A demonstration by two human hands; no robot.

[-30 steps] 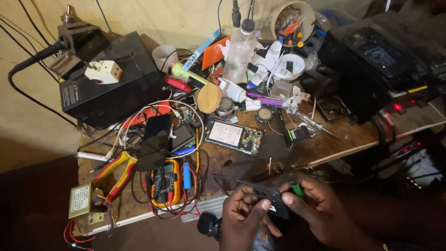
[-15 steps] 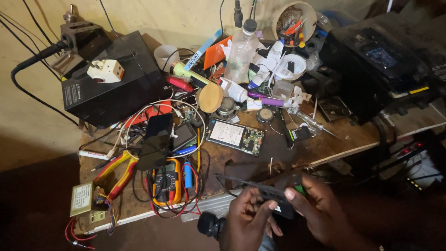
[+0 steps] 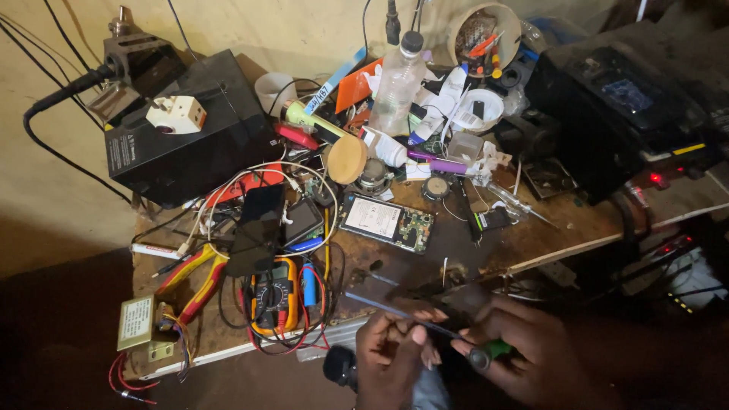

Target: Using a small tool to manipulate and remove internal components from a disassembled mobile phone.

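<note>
**Screwdriver on small part, front edge of bench**

Right hand [image 3: 531, 357] wrapped round green-handled screwdriver [image 3: 486, 353], fingers pressed together on the handle, thin metal shaft running up-left across the other hand. Left hand [image 3: 395, 357] curled, fingertips pinching at the shaft or a small dark part under it; which one, cannot tell, too dark and mostly hidden by the fingers. Both hands low, just off the near edge of the cluttered wooden workbench [image 3: 577, 228].

Progress, judged from this view only: tool picked up and brought to the work, tip apparently at or near the held part. No loose screws or removed cover seen by the hands, so driving or prying looks under way, not finished.

Near the hands on the bench: opened phone with bare green circuit board [image 3: 386, 222], orange-cased multimeter [image 3: 273, 294] tangled in red and black leads, red-and-yellow-handled pliers [image 3: 194, 277], blue cylindrical battery cell [image 3: 308, 282]. Further back: black box-shaped power unit [image 3: 190, 137], clear plastic bottle [image 3: 396, 87], round tub of small tools [image 3: 482, 34].
</note>
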